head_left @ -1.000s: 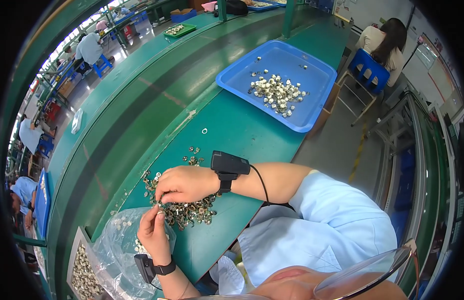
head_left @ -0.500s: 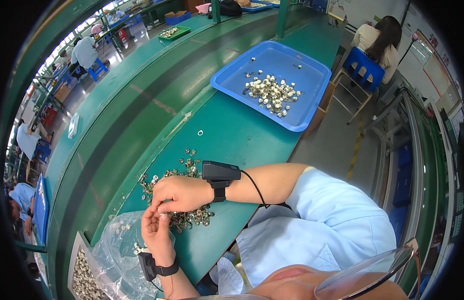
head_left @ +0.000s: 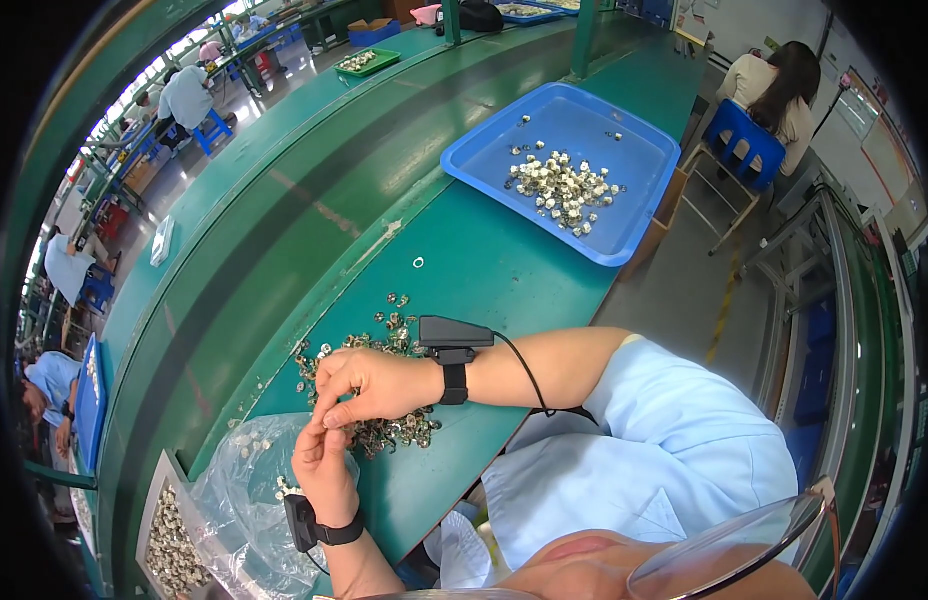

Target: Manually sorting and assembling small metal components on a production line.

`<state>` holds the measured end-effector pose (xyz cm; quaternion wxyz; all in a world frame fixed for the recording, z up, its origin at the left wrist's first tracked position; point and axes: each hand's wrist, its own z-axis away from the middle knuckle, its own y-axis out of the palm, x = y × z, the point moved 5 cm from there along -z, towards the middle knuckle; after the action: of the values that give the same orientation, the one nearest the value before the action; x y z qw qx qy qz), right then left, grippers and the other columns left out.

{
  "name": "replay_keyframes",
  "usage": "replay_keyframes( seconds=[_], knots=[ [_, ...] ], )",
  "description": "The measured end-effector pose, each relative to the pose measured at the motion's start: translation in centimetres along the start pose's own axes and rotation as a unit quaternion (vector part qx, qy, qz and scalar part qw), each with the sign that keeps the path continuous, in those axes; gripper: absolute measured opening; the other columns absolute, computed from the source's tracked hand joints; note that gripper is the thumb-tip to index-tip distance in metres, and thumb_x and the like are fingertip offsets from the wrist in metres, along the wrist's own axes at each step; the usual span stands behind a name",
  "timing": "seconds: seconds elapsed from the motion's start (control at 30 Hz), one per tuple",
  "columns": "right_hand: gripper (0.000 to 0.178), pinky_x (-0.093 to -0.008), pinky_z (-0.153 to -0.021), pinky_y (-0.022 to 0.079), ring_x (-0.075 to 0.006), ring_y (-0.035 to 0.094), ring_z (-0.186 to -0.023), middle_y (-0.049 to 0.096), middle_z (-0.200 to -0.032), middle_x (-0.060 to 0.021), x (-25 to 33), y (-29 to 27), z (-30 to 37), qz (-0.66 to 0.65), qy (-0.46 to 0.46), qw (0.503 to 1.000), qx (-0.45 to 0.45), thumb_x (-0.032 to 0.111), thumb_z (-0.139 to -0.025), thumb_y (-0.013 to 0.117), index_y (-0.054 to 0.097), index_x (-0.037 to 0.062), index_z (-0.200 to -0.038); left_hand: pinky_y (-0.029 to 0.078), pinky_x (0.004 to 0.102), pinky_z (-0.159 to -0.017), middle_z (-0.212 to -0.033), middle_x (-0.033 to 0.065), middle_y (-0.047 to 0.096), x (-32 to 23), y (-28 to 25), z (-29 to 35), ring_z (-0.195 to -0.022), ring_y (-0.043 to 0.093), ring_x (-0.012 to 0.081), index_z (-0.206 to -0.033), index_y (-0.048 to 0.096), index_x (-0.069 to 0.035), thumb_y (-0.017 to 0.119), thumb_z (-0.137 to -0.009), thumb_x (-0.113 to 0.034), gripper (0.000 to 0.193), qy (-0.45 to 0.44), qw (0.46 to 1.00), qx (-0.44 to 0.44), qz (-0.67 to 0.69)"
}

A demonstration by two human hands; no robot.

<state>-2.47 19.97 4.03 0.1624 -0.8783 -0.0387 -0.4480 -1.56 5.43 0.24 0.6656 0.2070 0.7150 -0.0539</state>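
Observation:
My left hand [head_left: 326, 472] and my right hand [head_left: 376, 384] meet at the fingertips over the green bench, both in a pinch. Whatever sits between the fingers is too small and hidden to make out. Beneath and beside them spreads a heap of small round metal parts [head_left: 409, 430], partly covered by my right hand. A clear plastic bag [head_left: 234, 500] with some small white pieces lies next to my left wrist. Up the bench, a blue tray [head_left: 464, 165] bears a pile of small white-and-metal parts [head_left: 559, 188].
At the lower left stands a box [head_left: 154, 500] of many small metal parts, partly under the bag. A white ring [head_left: 418, 263] lies on the bench. A sunken green track [head_left: 244, 240] curves along its far side. A person sits on a blue chair [head_left: 744, 145] at the right.
The whole view has shifted slightly, so the scene sits a bit further right. My hands stay pinched together over the heap, with only a slight change in the fingers.

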Motion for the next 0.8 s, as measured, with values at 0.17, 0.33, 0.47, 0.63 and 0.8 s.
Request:
replay_keyframes(
  seconds=[0.17, 0.33, 0.47, 0.63, 0.8],
  knots=[
    [0.019, -0.0304, -0.071, 0.043, -0.0204, 0.053, -0.079, 0.056, -0.083, -0.0062, 0.0, 1.1, 0.2, -0.079, 0.012, 0.997, 0.011, 0.018, -0.077, 0.066, 0.067, 0.0095, -0.095, 0.043, 0.0229, -0.069, -0.092, 0.0059, 0.058, 0.0, -0.1, 0.3, -0.076, 0.052, 0.0108, -0.104, 0.053, 0.000, 0.056, -0.087, -0.012, 0.021, 0.026, 0.999, 0.005, 0.030],
    [0.024, -0.0330, -0.071, 0.044, -0.0215, 0.054, -0.081, 0.057, -0.086, -0.0068, 1.4, 0.8, 0.4, -0.039, 0.007, 0.999, -0.001, 0.017, -0.077, 0.065, 0.063, 0.0065, -0.098, 0.046, 0.0249, -0.076, -0.092, 0.0077, 0.059, -0.4, -0.2, -0.3, -0.084, 0.057, 0.0140, -0.101, 0.051, -0.001, 0.058, -0.085, -0.008, 0.019, 0.023, 0.987, -0.037, 0.153],
    [0.027, -0.0342, -0.072, 0.045, -0.0232, 0.055, -0.084, 0.058, -0.089, -0.0070, 1.6, 0.7, 0.3, 0.060, -0.039, 0.997, 0.006, 0.017, -0.075, 0.066, 0.060, 0.0064, -0.099, 0.046, 0.0267, -0.078, -0.094, 0.0085, 0.059, -0.2, 0.2, -0.2, -0.085, 0.058, 0.0157, -0.100, 0.049, -0.002, 0.057, -0.086, -0.009, 0.018, 0.024, 0.992, 0.000, 0.122],
    [0.025, -0.0351, -0.070, 0.044, -0.0246, 0.056, -0.078, 0.060, -0.080, -0.0069, 1.6, 0.5, 0.1, 0.090, -0.113, 0.989, -0.012, 0.016, -0.070, 0.067, 0.061, 0.0067, -0.093, 0.045, 0.0275, -0.077, -0.101, 0.0075, 0.056, -0.5, 0.5, 0.0, -0.088, 0.056, 0.0153, -0.102, 0.047, -0.004, 0.055, -0.088, -0.015, 0.020, 0.013, 0.992, 0.010, 0.129],
    [0.021, -0.0355, -0.069, 0.044, -0.0262, 0.056, -0.075, 0.060, -0.077, -0.0069, 1.5, 0.4, 0.3, 0.114, -0.143, 0.983, -0.025, 0.014, -0.071, 0.065, 0.062, 0.0073, -0.091, 0.045, 0.0278, -0.078, -0.099, 0.0066, 0.056, -0.6, 1.1, -0.1, -0.088, 0.056, 0.0148, -0.103, 0.047, -0.004, 0.055, -0.088, -0.016, 0.020, 0.001, 0.989, 0.017, 0.145]
  ],
)
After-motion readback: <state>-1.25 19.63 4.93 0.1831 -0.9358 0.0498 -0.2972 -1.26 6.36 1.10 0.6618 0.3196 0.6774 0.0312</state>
